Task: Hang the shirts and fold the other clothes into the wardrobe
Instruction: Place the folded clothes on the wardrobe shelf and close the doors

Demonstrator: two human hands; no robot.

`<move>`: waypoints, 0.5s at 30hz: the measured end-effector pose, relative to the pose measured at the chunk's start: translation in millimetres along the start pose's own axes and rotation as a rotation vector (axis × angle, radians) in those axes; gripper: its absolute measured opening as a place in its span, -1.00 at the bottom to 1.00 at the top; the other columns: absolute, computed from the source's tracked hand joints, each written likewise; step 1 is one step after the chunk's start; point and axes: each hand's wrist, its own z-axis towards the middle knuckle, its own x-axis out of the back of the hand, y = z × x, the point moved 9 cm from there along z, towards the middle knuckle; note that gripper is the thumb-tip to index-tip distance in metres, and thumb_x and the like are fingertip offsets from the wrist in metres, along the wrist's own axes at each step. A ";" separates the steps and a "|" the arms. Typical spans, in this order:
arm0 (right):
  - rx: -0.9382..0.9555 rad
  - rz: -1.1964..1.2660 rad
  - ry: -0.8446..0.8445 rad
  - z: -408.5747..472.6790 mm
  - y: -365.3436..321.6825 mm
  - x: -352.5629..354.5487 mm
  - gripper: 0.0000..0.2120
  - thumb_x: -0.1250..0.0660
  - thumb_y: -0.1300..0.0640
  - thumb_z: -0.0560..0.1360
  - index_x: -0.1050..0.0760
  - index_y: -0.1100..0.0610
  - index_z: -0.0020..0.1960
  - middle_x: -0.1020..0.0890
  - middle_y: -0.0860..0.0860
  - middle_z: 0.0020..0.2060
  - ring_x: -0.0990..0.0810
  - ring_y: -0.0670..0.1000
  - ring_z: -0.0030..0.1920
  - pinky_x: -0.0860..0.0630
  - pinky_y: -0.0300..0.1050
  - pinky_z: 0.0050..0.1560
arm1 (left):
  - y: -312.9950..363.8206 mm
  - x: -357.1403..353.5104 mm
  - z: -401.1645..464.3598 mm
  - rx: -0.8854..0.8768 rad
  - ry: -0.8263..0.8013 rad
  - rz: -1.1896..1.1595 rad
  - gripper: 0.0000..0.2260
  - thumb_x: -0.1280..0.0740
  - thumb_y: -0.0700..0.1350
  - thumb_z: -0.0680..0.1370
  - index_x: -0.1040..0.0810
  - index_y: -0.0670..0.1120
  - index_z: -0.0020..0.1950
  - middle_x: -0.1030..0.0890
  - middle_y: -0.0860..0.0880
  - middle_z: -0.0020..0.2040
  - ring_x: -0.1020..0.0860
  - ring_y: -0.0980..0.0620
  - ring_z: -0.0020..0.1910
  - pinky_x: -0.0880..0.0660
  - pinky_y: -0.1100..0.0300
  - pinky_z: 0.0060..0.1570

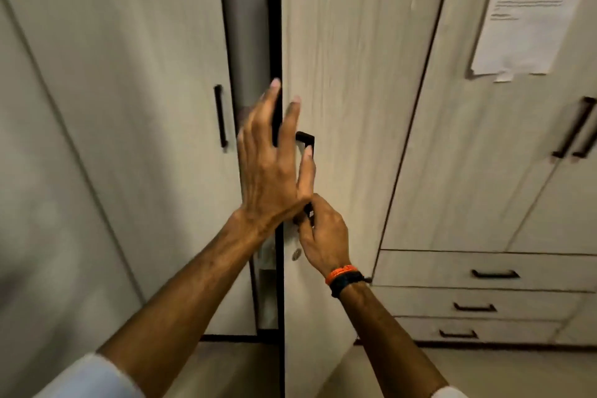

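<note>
A pale wood-grain wardrobe door (pixel 349 74) stands slightly ajar in front of me, with a dark gap (pixel 274 26) along its left edge. My right hand (pixel 323 236) grips the lower end of its black handle (pixel 307 139). My left hand (pixel 271 158) is spread with straight fingers at the door's left edge, fingertips over the gap. No clothes can be seen; the inside of the wardrobe is hidden except for a thin strip.
To the left is a closed door with a black handle (pixel 220 116). At the right are more doors with handles (pixel 575 129), a taped paper sheet (pixel 529 6) and three drawers (pixel 494 275). A small round lock (pixel 296 254) sits below my right hand.
</note>
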 end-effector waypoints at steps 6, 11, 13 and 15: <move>-0.067 -0.156 -0.161 64.2 -23.3 -78.0 -0.77 -0.24 0.03 0.59 -0.48 0.11 0.18 -0.63 0.05 0.05 -0.61 0.12 -0.01 -0.54 0.02 -0.01 | -99.9 -75.3 18.6 -0.117 -0.397 0.472 -0.35 -0.16 0.08 0.60 -0.05 -0.16 0.60 -0.01 -0.16 0.61 0.04 -0.17 0.59 0.04 -0.22 0.52; -0.111 -0.165 -0.138 111.4 -23.3 -129.5 -0.73 -0.25 -0.10 0.59 -0.49 0.06 0.14 -0.64 0.01 0.01 -0.62 0.08 -0.04 -0.56 0.02 -0.04 | -170.4 -107.7 24.5 -0.144 -0.418 0.463 -0.38 -0.12 0.05 0.63 0.00 -0.14 0.61 0.04 -0.13 0.62 0.08 -0.15 0.59 0.01 -0.26 0.49; -0.122 -0.176 -0.115 129.9 -18.8 -148.0 -0.71 -0.23 -0.14 0.59 -0.48 0.06 0.13 -0.63 0.00 0.00 -0.62 0.07 -0.06 -0.57 0.03 -0.04 | -193.3 -122.3 27.6 -0.157 -0.416 0.445 -0.39 -0.12 0.03 0.63 -0.01 -0.14 0.61 0.04 -0.13 0.62 0.08 -0.16 0.59 0.00 -0.26 0.49; -0.133 -0.198 -0.091 151.1 -14.7 -166.7 -0.70 -0.23 -0.14 0.59 -0.49 0.07 0.12 -0.63 0.01 -0.02 -0.62 0.07 -0.06 -0.58 0.04 -0.04 | -218.1 -138.1 32.7 -0.180 -0.413 0.421 -0.41 -0.11 0.02 0.63 -0.03 -0.15 0.61 0.02 -0.13 0.62 0.06 -0.16 0.59 -0.01 -0.28 0.48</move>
